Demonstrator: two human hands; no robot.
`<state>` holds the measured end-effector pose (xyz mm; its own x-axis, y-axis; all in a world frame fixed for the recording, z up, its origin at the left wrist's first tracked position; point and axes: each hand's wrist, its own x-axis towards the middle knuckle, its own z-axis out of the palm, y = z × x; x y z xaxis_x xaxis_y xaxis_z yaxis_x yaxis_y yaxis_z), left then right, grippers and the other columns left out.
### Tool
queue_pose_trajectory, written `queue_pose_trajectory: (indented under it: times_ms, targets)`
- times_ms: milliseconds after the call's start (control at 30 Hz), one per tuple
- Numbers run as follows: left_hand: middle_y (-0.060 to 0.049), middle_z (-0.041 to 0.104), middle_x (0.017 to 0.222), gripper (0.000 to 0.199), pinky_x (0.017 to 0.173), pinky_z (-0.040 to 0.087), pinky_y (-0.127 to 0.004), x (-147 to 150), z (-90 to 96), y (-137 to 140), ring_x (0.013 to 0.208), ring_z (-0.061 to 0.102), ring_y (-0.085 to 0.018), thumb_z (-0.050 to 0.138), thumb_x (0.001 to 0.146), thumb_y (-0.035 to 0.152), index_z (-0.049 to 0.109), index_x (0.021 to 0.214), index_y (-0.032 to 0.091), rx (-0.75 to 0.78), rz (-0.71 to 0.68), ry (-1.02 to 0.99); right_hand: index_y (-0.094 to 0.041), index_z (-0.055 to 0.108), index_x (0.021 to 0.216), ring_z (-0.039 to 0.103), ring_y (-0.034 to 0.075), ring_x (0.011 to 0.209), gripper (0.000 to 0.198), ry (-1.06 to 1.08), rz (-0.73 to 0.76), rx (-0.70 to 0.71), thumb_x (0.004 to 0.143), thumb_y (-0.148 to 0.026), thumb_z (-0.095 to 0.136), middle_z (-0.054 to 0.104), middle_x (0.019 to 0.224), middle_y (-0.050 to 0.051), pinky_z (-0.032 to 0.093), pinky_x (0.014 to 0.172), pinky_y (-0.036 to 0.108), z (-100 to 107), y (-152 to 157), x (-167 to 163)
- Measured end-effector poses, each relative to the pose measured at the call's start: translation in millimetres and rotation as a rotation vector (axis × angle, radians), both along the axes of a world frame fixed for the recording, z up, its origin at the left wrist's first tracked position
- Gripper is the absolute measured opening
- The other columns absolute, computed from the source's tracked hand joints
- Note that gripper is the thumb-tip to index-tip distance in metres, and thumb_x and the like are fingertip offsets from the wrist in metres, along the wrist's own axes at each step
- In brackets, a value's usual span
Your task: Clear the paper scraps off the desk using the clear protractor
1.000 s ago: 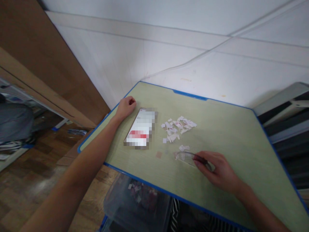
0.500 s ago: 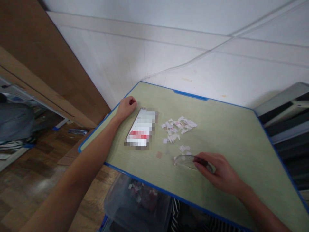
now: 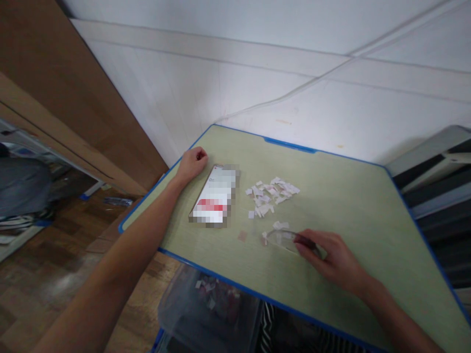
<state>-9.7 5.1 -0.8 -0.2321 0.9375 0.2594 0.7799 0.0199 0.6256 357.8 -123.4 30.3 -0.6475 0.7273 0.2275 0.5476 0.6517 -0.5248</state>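
Note:
My right hand [image 3: 327,252] pinches a pair of slim metal tweezers [image 3: 281,233], thumb and fingers closed around them. At the tweezers' tip is a small pale scrap of paper [image 3: 264,239]; whether it is gripped or only touched I cannot tell. Just beyond the tweezers lie a few white paper scraps [image 3: 281,225], and farther back is a loose pile of small paper pieces [image 3: 274,192]. My left hand [image 3: 194,161] rests at the table's left side, fingers curled into a loose fist with nothing visible in it. Close to it lies a phone [image 3: 213,193], its lit screen partly blurred.
The pale green table [image 3: 353,196] has a blue rim and stands against a white wall [image 3: 294,73]. Below its front edge sits a clear plastic bin [image 3: 176,304] with scraps inside. A brown wooden panel [image 3: 91,98] rises at left; a dark-slatted rack [image 3: 441,196] stands at right.
My right hand and the tweezers have shifted slightly, the tip moving a little away from me and to the left. My left hand stays where it was.

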Motion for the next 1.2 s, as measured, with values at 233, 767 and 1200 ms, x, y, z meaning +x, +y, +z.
queue_pose_trajectory:
  times_ms: [233,767,1200]
  targets:
    - [0.001,0.051,0.064,0.006,0.065,0.037,-0.029,0.0,-0.4,0.1,0.063,0.046,-0.014,0.050,0.072,0.018,0.049,0.066,0.019,0.012,-0.005,-0.030,-0.018,0.065,0.081,0.064,0.014,0.054,0.017,0.031,0.017,0.047,0.088,-0.019,0.050,0.070,0.064,0.002,0.049,0.055,0.023,-2.7,-2.4,0.4]
    - [0.001,0.052,0.064,0.006,0.066,0.039,-0.030,0.3,-1.1,1.5,0.063,0.048,-0.014,0.050,0.071,0.018,0.049,0.065,0.019,0.012,0.001,-0.039,-0.019,0.062,0.076,0.060,0.013,0.049,0.021,0.031,-0.020,0.065,0.090,-0.022,0.047,0.064,0.057,0.000,0.045,0.050,0.022,-1.6,0.3,-1.8]
    - [-0.001,0.053,0.065,0.004,0.066,0.038,-0.030,-2.1,-4.6,2.1,0.064,0.048,-0.015,0.048,0.070,0.023,0.049,0.066,0.020,0.029,-0.013,-0.025,-0.018,0.062,0.074,0.057,0.012,0.046,0.020,0.063,-0.046,0.113,0.090,-0.020,0.050,0.061,0.054,-0.001,0.044,0.047,0.021,-3.0,1.7,-1.3]
